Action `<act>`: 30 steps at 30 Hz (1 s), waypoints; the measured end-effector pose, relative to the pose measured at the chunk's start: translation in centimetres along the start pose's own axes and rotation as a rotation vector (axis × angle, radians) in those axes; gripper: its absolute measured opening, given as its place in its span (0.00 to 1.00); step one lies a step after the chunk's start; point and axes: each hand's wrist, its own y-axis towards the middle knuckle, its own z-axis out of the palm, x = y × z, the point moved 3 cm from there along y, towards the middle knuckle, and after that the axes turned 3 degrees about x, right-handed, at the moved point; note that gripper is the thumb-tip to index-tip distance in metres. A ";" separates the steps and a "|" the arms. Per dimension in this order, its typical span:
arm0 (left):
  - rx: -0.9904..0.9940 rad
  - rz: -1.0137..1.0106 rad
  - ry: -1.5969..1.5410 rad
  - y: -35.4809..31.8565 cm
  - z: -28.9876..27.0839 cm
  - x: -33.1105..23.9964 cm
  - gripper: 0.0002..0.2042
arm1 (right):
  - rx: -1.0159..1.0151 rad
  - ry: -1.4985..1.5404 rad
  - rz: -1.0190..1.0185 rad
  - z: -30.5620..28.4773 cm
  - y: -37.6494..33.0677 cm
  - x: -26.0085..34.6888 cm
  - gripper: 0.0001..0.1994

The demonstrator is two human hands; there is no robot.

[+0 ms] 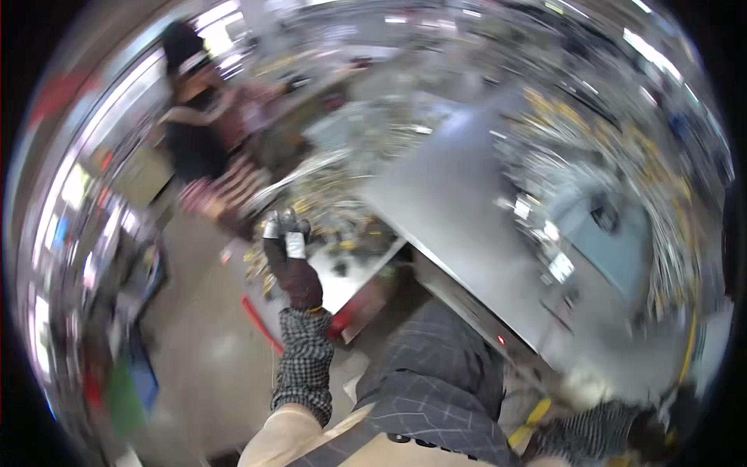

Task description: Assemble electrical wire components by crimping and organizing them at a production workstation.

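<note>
My left hand [289, 245], in a dark glove with white wraps on its fingers, reaches forward over the near edge of a pale work surface. Its fingers are stretched out, and no held thing shows in them. Just beyond the fingertips lies a bundle of cables [311, 206] with yellowish and dark ends, blurred by motion. At the lower right edge, my right hand [661, 424] is a dark, smeared shape beyond a striped sleeve. Its fingers cannot be made out, nor whether it holds anything.
A grey metal table [459, 187] stands ahead to the right, with a blue-grey sheet [607, 241] and many more cables [661, 233]. A co-worker [198, 124] in dark clothing and striped sleeves stands at the far left near the cable bundle. Bare floor [194, 311] shows at left.
</note>
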 end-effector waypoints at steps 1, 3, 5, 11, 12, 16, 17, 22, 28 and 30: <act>0.154 0.055 -0.007 -0.4 3.6 -1.2 0.21 | 0.063 0.019 -0.038 1.0 0.4 -0.2 0.13; 0.669 0.113 -0.059 -1.1 10.3 -2.2 0.23 | 0.226 0.044 -0.068 4.1 1.6 -0.8 0.13; 1.000 0.070 -0.118 -2.6 18.2 -4.2 0.24 | 0.322 0.035 -0.078 5.4 2.1 -2.0 0.12; 1.479 0.580 0.466 -9.7 38.2 -2.3 0.36 | 0.200 -0.012 0.147 6.1 2.9 -9.7 0.22; 1.690 0.447 0.590 -11.4 41.1 -4.2 0.37 | 0.128 -0.109 0.241 3.9 2.5 -10.0 0.27; 1.711 0.450 0.884 -13.5 48.2 0.2 0.38 | -0.228 -0.011 0.550 0.4 -0.1 -15.4 0.29; 1.635 0.446 0.823 -13.8 48.7 2.2 0.35 | -0.280 0.018 0.610 0.4 -0.6 -16.2 0.28; 1.691 0.397 0.809 -12.7 50.3 4.1 0.30 | -0.414 -0.077 0.723 1.2 -1.5 -18.8 0.23; 1.317 0.804 0.394 -20.4 56.8 13.6 0.11 | -0.736 -0.329 0.783 -0.2 -3.2 -18.2 0.12; 1.267 0.732 0.485 -24.0 57.4 9.5 0.08 | -0.804 -0.671 0.667 -0.4 -2.8 -16.6 0.17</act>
